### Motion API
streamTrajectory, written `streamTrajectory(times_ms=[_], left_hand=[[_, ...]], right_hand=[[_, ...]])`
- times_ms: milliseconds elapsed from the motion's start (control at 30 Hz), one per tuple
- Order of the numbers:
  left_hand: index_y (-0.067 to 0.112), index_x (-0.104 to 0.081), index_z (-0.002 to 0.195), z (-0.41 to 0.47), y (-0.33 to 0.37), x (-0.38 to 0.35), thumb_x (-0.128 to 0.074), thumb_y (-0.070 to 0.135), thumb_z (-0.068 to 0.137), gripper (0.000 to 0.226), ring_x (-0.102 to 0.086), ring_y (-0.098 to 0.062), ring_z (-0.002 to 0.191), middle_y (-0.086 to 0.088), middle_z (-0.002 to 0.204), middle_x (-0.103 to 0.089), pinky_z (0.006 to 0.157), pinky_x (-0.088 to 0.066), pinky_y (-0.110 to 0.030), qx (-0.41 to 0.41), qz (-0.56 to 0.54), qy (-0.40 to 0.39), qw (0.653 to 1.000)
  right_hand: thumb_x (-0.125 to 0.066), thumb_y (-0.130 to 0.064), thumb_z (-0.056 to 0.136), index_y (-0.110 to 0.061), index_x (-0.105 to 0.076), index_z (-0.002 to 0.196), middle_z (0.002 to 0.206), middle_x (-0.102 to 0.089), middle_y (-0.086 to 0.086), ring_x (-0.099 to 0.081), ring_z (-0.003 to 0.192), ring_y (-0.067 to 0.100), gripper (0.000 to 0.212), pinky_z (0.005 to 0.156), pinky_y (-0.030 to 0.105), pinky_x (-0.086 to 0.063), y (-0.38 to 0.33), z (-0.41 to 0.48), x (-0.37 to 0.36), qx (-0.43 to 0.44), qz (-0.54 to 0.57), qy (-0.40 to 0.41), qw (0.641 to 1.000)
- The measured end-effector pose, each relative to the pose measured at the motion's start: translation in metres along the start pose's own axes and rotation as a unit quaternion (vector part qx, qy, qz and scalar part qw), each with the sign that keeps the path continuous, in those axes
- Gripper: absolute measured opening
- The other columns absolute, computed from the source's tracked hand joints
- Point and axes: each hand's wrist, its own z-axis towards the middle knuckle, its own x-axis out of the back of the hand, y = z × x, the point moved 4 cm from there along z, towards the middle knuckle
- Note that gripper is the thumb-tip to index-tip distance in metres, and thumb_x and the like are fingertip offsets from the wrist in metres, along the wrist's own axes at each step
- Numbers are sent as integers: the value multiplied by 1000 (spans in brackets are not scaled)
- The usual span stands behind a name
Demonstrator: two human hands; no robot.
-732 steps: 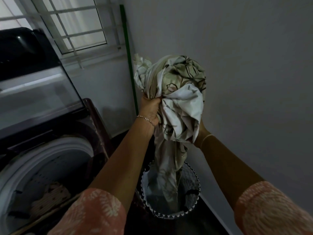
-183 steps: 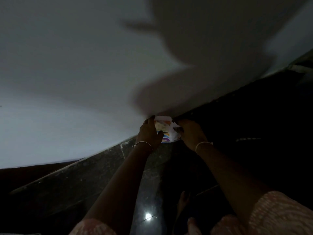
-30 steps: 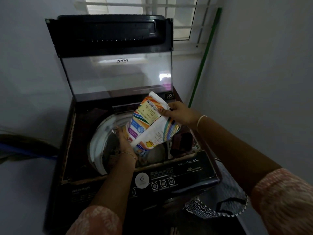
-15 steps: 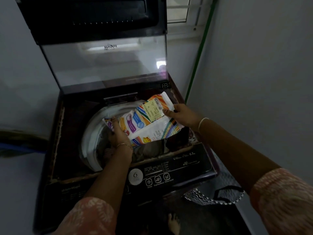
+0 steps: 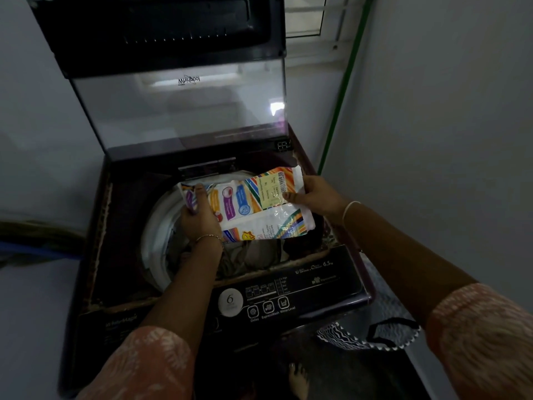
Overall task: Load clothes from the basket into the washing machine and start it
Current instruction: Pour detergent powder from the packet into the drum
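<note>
Detergent pouch point(image 5: 253, 206) held sideways over drum point(image 5: 157, 249) of top-load washing machine point(image 5: 302, 290), lid point(image 5: 178, 105) raised upright. Left hand point(image 5: 199, 220) gripping pouch's left end, right hand point(image 5: 314, 194) pinching right end. Clothes point(image 5: 253, 255) inside drum, under pouch. Patterned laundry basket point(image 5: 360, 339) on dark floor point(image 5: 360, 376), just right of machine. Grey walls point(image 5: 447, 125) either side; barred window point(image 5: 305, 21), green pole point(image 5: 343, 90) in back corner.

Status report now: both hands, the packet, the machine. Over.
Hands: left hand and right hand both grip the colourful packet, held over the drum. Inside, clothes; the lid is up. No obstruction seen.
</note>
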Motion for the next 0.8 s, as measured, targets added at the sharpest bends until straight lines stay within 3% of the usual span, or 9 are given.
streamTrajectory(times_ms=[133,233,367,467,633,800], left_hand=[[22,-64,93,-2,13,-1,-63,59,80,39,-60,4,51,8,75,-66,48,-45,-13,-23,16,10,1000],[22,-64,97,-10,22,-2,-61,60,81,42,-61,1,55,11,69,-64,45,-47,-12,-19,26,-9,999],[21,-63,95,-15,31,-4,-61,59,81,41,-61,2,54,12,70,-64,40,-45,-8,-30,29,-9,999],[19,-67,99,-14,34,-5,-63,61,79,47,-63,2,56,8,79,-69,46,-47,-12,-47,34,-4,998],[20,-68,99,-15,37,-7,-62,64,76,50,-67,-3,62,6,84,-72,54,-53,-20,-59,42,0,997],[28,-64,88,-19,44,-10,-63,65,74,40,-65,-4,65,13,72,-65,71,-59,-30,-88,65,8,994]], right_hand=[[-68,-14,85,-4,-63,109,112,-68,11,-68,96,22,27,86,35,-57,-1,0,5,0,-11,5,1000],[-72,-10,80,-12,-63,103,113,-68,9,-68,96,20,25,83,32,-58,-1,-1,6,1,-7,-28,1000],[-77,-4,74,-13,-62,107,114,-68,7,-68,100,18,37,83,28,-58,2,-5,6,12,-27,-60,998],[-76,1,72,-7,-61,112,113,-66,5,-66,97,15,44,76,19,-57,5,-6,7,22,-39,-46,998],[-78,-3,72,-6,-60,117,120,-66,9,-65,105,19,49,90,35,-55,10,-4,8,40,-76,-8,996],[-77,-5,74,-5,-59,119,121,-65,10,-63,108,20,49,93,35,-53,15,-5,10,52,-86,17,995]])
